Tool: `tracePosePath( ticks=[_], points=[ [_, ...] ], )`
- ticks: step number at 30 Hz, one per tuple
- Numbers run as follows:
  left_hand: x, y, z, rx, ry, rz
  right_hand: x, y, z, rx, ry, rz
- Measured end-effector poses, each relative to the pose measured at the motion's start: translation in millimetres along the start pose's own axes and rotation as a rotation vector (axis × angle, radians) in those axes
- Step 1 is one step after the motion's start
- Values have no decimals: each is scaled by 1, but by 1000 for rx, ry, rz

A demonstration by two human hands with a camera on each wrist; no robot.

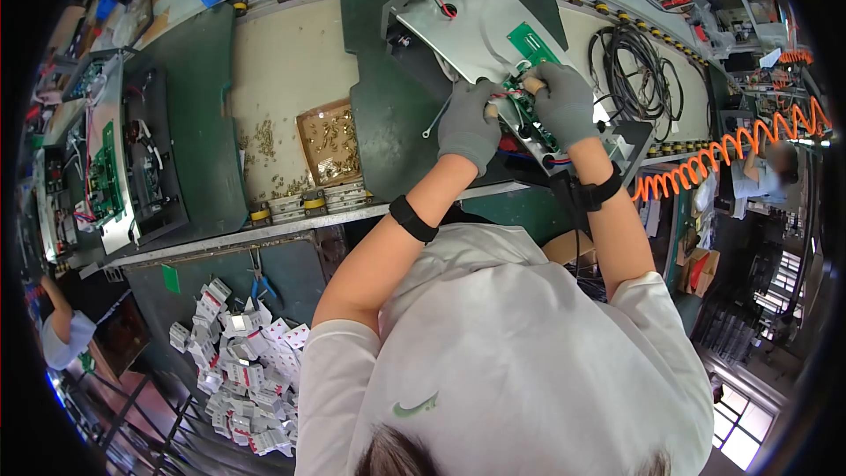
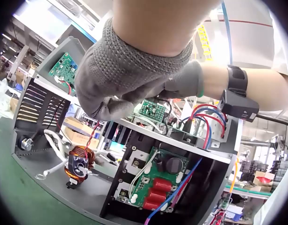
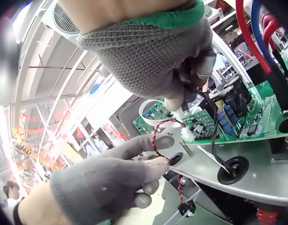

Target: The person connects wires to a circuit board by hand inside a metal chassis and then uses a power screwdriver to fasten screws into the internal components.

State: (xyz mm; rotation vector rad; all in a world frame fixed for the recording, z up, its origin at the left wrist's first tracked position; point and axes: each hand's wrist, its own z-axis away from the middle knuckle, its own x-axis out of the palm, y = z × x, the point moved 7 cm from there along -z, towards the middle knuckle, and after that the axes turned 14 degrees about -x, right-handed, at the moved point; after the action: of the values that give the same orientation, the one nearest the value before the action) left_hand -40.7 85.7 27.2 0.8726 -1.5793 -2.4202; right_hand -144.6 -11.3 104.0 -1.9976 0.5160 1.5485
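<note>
A grey metal chassis (image 1: 493, 26) with its panel tilted up stands in front of me. My gloved left hand (image 1: 469, 128) is at its near side; in the right wrist view its thumb and finger pinch a twisted red-and-black wire (image 3: 155, 133) beside a black grommet (image 3: 176, 158). That wire runs up to a white plug (image 3: 187, 134) on the green circuit board (image 3: 261, 126). My gloved right hand (image 1: 566, 104) is curled over the board, gripping black wires (image 3: 210, 105) that lead down into a larger grommet (image 3: 233, 169). Its fingertips are close to a white connector (image 3: 178, 113).
A coil (image 2: 80, 161) and a board with red components (image 2: 159, 190) sit inside the chassis. A box of brass screws (image 1: 328, 143) lies to the left, near a second chassis (image 1: 123, 159). Black cable (image 1: 630, 70) lies coiled right, near an orange air hose (image 1: 705, 157).
</note>
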Motion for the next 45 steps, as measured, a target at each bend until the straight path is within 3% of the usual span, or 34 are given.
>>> tracePosePath(
  ticks=[6, 14, 18, 24, 28, 30, 33, 45],
  points=[
    [8, -20, 10, 15, -34, 63, 5, -13, -10, -131, -123, 49],
    [18, -27, 10, 58, -95, 94, 3, -22, -16, -340, -141, 73],
    [16, -23, 7, 95, -102, 39, 7, -1, -12, -190, -106, -168],
    [22, -34, 8, 24, -233, -37, 8, -27, -15, -391, -153, -127],
    [24, -36, 10, 23, -299, 22, 8, -24, -14, -337, -153, -102],
    [22, -39, 9, 9, -289, 44, 1, -10, -13, -229, -46, -128],
    [26, -40, 7, 44, -277, 26, 3, -10, -11, -219, -92, -104],
    [32, -44, 5, 36, -286, 44, 3, -24, -19, -363, -120, -44]
  ],
)
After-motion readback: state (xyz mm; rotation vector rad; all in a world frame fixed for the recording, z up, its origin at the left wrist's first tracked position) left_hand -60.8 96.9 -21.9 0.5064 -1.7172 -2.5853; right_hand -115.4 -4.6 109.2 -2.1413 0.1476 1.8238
